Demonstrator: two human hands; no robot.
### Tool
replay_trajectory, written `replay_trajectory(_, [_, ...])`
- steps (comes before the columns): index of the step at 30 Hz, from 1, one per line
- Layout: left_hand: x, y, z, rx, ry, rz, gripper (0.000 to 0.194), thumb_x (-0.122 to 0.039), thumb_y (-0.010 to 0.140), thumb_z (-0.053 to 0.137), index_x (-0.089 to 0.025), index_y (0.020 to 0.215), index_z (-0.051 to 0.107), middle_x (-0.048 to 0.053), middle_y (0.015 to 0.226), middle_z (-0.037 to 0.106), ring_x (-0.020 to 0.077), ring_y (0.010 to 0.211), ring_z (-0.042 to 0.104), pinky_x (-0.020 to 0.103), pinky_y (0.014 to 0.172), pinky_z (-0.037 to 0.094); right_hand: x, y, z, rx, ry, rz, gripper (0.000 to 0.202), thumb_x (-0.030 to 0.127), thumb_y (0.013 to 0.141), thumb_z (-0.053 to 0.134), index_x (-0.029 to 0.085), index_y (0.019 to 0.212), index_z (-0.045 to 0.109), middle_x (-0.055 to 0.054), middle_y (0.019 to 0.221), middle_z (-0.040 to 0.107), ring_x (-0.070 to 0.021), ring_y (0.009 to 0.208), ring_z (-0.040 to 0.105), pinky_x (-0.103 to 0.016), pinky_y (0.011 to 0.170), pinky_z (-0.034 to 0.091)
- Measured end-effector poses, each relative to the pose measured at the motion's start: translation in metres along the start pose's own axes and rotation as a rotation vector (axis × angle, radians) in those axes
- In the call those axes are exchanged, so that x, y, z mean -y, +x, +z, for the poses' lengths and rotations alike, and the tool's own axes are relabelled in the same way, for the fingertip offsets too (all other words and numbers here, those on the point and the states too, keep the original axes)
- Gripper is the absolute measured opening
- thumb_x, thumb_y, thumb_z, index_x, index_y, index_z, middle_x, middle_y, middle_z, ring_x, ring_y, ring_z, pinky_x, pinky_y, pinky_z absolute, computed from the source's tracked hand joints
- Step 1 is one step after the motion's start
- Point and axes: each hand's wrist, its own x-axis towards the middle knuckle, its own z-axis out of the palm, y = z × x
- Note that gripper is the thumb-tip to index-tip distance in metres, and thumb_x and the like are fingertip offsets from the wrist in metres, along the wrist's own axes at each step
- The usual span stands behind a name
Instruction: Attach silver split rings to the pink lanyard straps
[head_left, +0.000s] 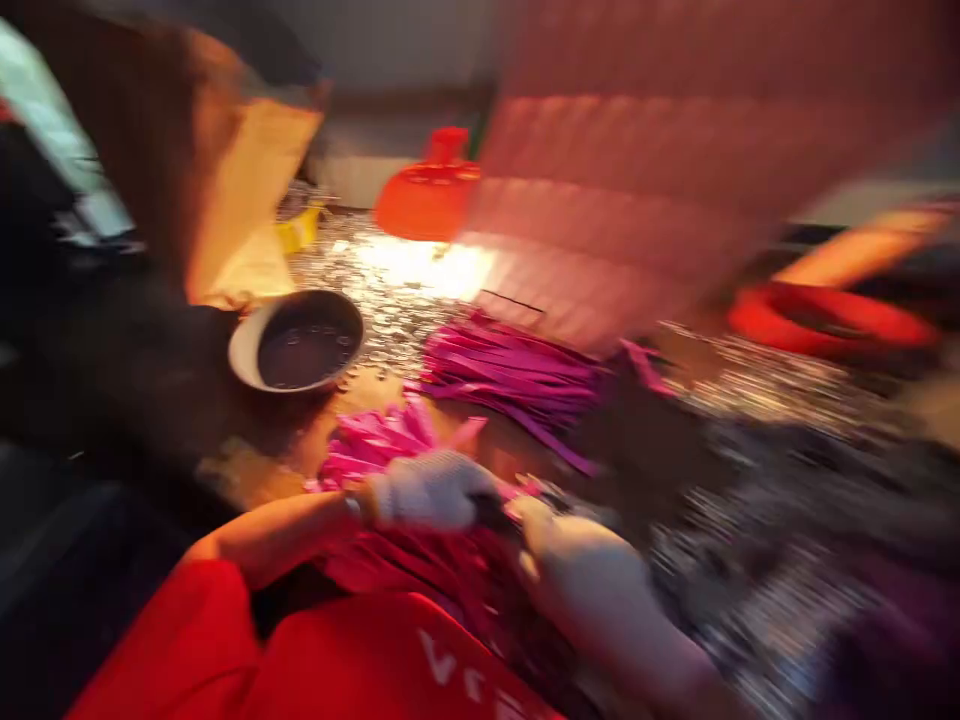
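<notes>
My left hand (431,490), in a whitish knitted glove, is closed, its fingertips toward the right. My right hand (581,560), also in a pale glove, is closed in a pinch close to it. Between the two hands is a small dark piece, with a bit of pink strip (523,489) by the right fingertips; blur hides exactly what they grip. Bright pink strips (375,440) lie just beyond my left hand. Darker pink strips (420,570) spread beneath both hands, over my lap. Farther off lies a bundle of magenta-purple strips (510,365).
A white-rimmed bowl (244,350) with dark contents stands at the left. An orange-red lamp (427,200) lights many small shiny pieces (394,320) on the table. A ribbed pinkish panel (637,200) slants down behind. A red ring-shaped item (772,320) sits at the right.
</notes>
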Motion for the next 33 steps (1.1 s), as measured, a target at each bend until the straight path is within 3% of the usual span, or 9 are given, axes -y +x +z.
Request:
replay_trajectory(1, [-0.006,0.0,-0.01,0.049,0.026,0.022,0.02,-0.002,0.062,0.06,-0.019,0.056,0.068,-0.001,0.053,0.062,0.0127,0.047,0.047,0.023,0.048,0.034,0.003,0.001,-0.008,0.049,-0.034,0.029,0.016,0.028,0.087,0.055,0.017,0.082,0.066,-0.01,0.06,0.067,-0.0224,0.054,0.062,-0.03,0.051,0.027])
replay_trajectory(4, [-0.005,0.014,-0.044,-0.142,0.158,-0.044,0.022,-0.006,0.066,0.06,-0.019,0.073,0.076,0.003,0.071,0.072,0.0155,0.062,0.057,0.02,0.053,0.042,-0.004,0.012,-0.019,0.096,-0.002,0.127,0.034,0.047,0.095,0.054,0.016,0.092,0.066,-0.009,0.072,0.07,-0.0207,0.066,0.064,-0.029,0.059,0.032])
replay_trajectory(8, [0.016,0.036,-0.065,-0.362,-0.419,-0.299,0.049,0.0,0.064,0.054,-0.019,0.105,0.073,0.004,0.083,0.073,0.0078,0.047,0.048,0.013,0.038,0.036,-0.049,0.018,-0.018,0.039,0.139,0.104,0.039,0.055,0.097,0.052,0.02,0.094,0.068,-0.007,0.09,0.071,-0.0191,0.087,0.063,-0.028,0.075,0.039])
replay_trajectory(12, [0.034,0.059,-0.051,-0.379,-0.939,-0.474,0.023,-0.003,0.083,0.045,-0.013,0.089,0.065,0.004,0.07,0.065,0.0051,0.039,0.041,0.011,0.03,0.031,-0.125,0.029,-0.011,0.054,-0.068,0.572,0.028,0.042,0.101,0.049,0.024,0.106,0.069,-0.005,0.103,0.072,-0.0164,0.097,0.064,-0.024,0.081,0.042])
replay_trajectory(14, [0.037,0.075,-0.038,-0.363,-1.126,-0.492,0.023,-0.006,0.09,0.039,-0.011,0.092,0.062,0.006,0.073,0.063,0.0065,0.042,0.047,0.011,0.029,0.031,-0.163,0.04,-0.001,0.083,-0.185,0.734,0.024,0.028,0.098,0.052,0.016,0.108,0.07,-0.014,0.105,0.072,-0.0232,0.1,0.065,-0.029,0.081,0.043])
replay_trajectory(19, [0.03,0.091,-0.006,-0.171,-1.246,-0.526,0.02,-0.007,0.091,0.045,-0.008,0.102,0.061,0.007,0.078,0.062,0.0068,0.045,0.051,0.011,0.028,0.026,-0.207,0.059,0.027,0.111,-0.274,0.794,0.027,0.004,0.089,0.045,0.003,0.099,0.071,-0.027,0.102,0.069,-0.0336,0.103,0.066,-0.038,0.082,0.046])
replay_trajectory(25, [0.033,0.075,0.012,-0.122,-1.219,-0.491,0.021,-0.007,0.082,0.055,-0.007,0.101,0.063,0.008,0.082,0.062,0.0056,0.048,0.052,0.011,0.033,0.025,-0.187,0.046,0.035,0.044,-0.191,0.701,0.032,0.011,0.095,0.04,0.006,0.111,0.066,-0.024,0.105,0.07,-0.0292,0.105,0.067,-0.038,0.086,0.049])
replay_trajectory(29, [0.04,0.067,0.022,-0.083,-1.148,-0.4,0.026,-0.013,0.071,0.07,-0.01,0.095,0.064,0.004,0.079,0.06,0.005,0.05,0.049,0.013,0.034,0.021,-0.118,0.036,0.023,-0.127,0.341,0.428,0.03,0.027,0.101,0.038,0.017,0.119,0.06,-0.008,0.097,0.074,-0.0172,0.085,0.07,-0.027,0.076,0.053])
replay_trajectory(33, [0.045,0.063,0.032,-0.024,-1.028,-0.235,0.025,-0.025,0.07,0.076,-0.011,0.089,0.067,0.0,0.067,0.055,0.0037,0.046,0.04,0.016,0.038,0.023,-0.041,0.037,0.007,-0.224,0.581,0.268,0.029,0.033,0.093,0.052,0.024,0.119,0.061,-0.006,0.107,0.073,-0.0203,0.093,0.069,-0.031,0.081,0.053])
